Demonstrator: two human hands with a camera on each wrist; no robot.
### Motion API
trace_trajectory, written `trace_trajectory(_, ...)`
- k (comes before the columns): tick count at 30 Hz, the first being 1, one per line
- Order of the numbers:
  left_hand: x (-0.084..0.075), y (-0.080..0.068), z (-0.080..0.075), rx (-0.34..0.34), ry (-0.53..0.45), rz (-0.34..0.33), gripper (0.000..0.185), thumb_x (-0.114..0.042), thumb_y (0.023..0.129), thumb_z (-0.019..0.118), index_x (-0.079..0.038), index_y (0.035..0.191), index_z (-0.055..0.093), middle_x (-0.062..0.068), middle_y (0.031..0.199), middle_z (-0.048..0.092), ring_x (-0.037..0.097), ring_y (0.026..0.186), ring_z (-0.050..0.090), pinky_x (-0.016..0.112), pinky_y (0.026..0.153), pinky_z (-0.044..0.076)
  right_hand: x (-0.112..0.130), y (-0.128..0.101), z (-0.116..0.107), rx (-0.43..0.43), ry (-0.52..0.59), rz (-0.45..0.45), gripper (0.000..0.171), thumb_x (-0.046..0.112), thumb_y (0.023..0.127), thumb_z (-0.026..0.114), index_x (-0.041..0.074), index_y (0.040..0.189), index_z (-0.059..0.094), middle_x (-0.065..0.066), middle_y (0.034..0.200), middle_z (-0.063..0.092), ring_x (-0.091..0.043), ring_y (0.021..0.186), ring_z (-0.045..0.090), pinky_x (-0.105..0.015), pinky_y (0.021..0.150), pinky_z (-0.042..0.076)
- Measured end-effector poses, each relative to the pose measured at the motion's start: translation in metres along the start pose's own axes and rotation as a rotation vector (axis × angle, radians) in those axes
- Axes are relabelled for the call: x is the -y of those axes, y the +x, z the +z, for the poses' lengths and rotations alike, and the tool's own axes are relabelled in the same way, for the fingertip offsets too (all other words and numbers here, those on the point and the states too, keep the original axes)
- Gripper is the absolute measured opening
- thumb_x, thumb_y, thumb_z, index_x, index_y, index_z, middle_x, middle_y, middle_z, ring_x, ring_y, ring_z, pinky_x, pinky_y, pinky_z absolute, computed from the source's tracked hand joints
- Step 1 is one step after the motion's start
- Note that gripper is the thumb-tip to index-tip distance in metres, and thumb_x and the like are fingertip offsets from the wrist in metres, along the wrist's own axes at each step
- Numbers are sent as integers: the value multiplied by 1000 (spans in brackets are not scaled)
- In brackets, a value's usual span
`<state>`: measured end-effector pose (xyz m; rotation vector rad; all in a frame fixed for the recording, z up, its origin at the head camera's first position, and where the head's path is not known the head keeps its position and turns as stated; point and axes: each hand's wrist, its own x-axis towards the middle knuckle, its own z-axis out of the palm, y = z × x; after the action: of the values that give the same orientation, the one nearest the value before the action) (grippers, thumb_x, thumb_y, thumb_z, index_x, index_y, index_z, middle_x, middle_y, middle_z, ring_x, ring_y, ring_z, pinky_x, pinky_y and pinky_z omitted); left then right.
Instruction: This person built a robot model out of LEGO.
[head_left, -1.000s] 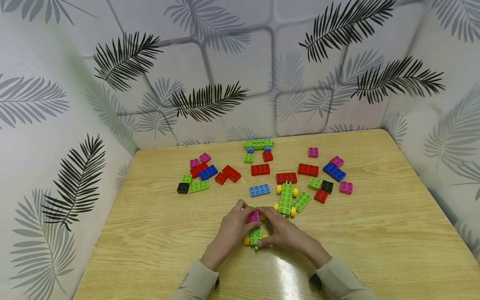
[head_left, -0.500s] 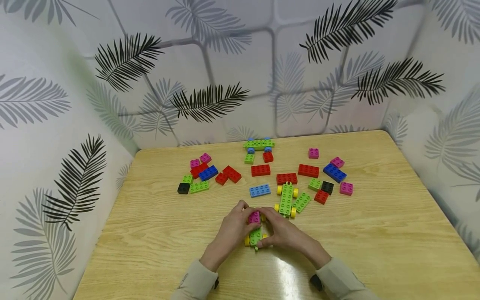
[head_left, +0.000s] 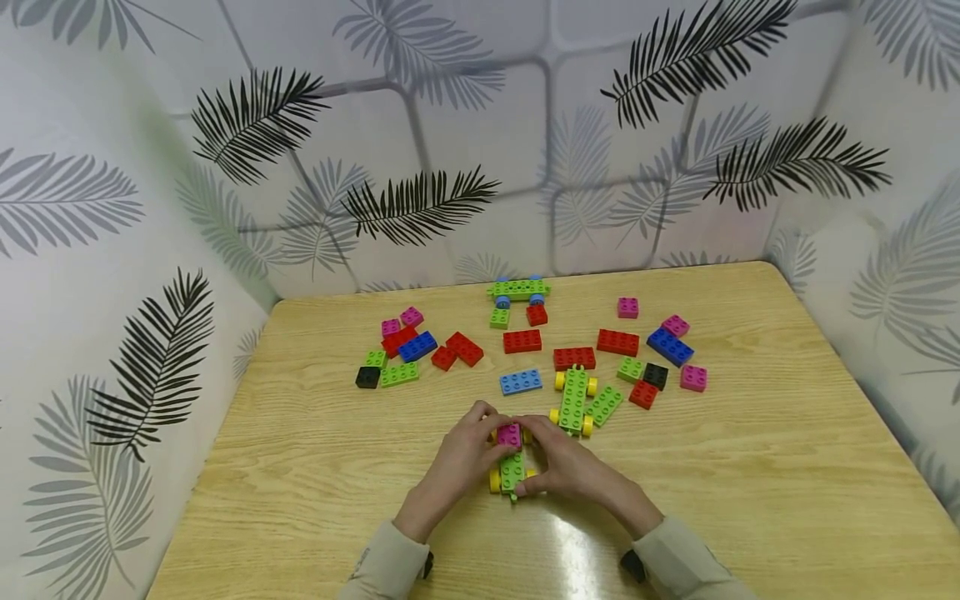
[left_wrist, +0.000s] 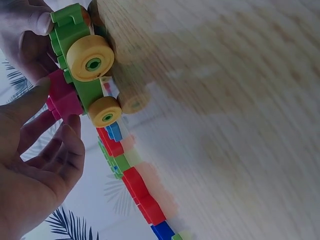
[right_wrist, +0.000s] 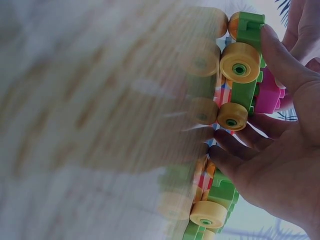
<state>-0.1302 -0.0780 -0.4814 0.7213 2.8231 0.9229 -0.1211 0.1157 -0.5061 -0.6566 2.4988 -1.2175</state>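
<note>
Both hands on one small build near the front edge of the surface [head_left: 300, 500]. Left hand [head_left: 461, 458] and right hand [head_left: 573, 467] flank a green wheeled chassis [head_left: 512, 472] with yellow wheels [left_wrist: 90, 58], standing on the wood. Pink brick [head_left: 509, 434] sits on the far end of the chassis, pinched between fingertips of both hands. Left grip: clamped on the brick, thumb against its side, other fingers loosely curled behind. Right grip: thumb laid along the chassis edge, fingers curled toward the brick.

Risks, as judged:
- Chassis rolls. Downward push off-centre likely to shoot it forward or sideways out of the grip.
- Brick over the end, not the middle: uneven pressure could tip the rear wheels up, studs half-seated.
- Cannot tell whether studs are aligned; fingertips cover the joint.
- Second green chassis [head_left: 573, 398] just beyond the right grip, blue brick [head_left: 521, 381] beyond the left; a slip would knock into them.
</note>
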Motion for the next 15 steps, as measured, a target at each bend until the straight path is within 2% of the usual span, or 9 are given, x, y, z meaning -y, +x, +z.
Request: trace_trajectory(15,-2,1,-1,6,13,10,30,-26,90,68,-10,116,69,0,98,50,11,80,48,19,67,42,1,0,0,-2,3,-14,88,31,72,86,8,144,40,-13,144,41,-31,134,38,-49,108,32)
